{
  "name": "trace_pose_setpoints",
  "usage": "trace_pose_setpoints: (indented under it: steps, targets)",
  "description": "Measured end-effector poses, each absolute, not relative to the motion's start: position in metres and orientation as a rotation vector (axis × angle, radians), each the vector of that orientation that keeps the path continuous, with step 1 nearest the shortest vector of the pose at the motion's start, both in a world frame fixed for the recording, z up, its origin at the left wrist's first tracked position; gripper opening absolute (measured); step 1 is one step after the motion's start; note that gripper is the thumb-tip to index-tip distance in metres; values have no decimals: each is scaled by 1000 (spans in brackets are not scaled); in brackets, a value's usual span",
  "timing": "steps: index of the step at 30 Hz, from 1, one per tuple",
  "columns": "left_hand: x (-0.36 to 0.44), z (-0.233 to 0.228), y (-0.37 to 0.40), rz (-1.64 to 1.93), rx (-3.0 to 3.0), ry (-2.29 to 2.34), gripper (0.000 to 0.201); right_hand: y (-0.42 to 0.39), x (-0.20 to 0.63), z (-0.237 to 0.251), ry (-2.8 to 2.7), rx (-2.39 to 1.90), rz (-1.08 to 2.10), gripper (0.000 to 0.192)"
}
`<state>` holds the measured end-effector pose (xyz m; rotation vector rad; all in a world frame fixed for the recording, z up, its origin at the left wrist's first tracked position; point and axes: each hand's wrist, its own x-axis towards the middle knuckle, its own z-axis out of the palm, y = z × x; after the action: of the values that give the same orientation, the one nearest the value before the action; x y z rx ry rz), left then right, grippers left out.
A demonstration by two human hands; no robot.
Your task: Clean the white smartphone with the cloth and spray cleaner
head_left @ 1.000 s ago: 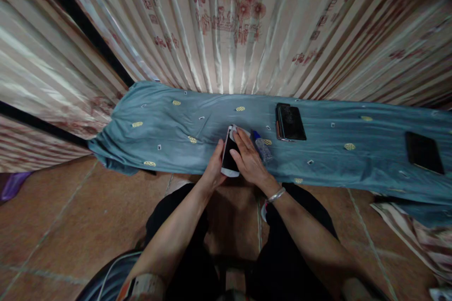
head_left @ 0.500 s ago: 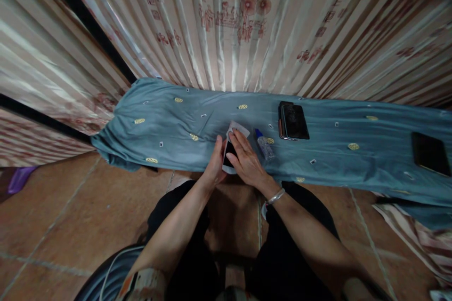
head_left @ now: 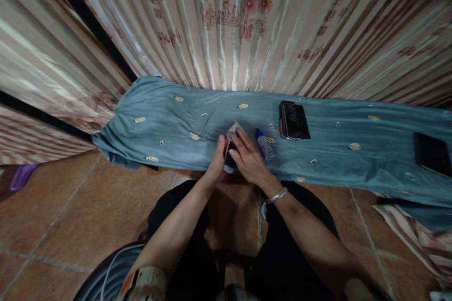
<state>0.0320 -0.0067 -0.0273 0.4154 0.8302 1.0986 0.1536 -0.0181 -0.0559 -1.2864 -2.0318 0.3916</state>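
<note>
The left hand (head_left: 216,165) is gripping a white phone (head_left: 230,159) at the table (head_left: 353,169) edge while the right hand (head_left: 249,157) is pressing a small cloth (head_left: 235,128) on it; the phone risks slipping floorward.

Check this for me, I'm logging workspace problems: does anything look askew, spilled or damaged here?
Nothing spilled. The small bottle lies on its side on the blue cloth, right of the hands. The cloth is rumpled at its left end. The phone shows smudges or glare; damage cannot be told.
</note>
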Motion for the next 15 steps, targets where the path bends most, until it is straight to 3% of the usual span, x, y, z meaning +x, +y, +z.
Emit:
trace_pose_setpoints:
  steps: [15]
  targets:
    - [17, -19, 4, 1107, 366, 907, 66, -45, 133, -60, -2164, -1129, 494, 53]
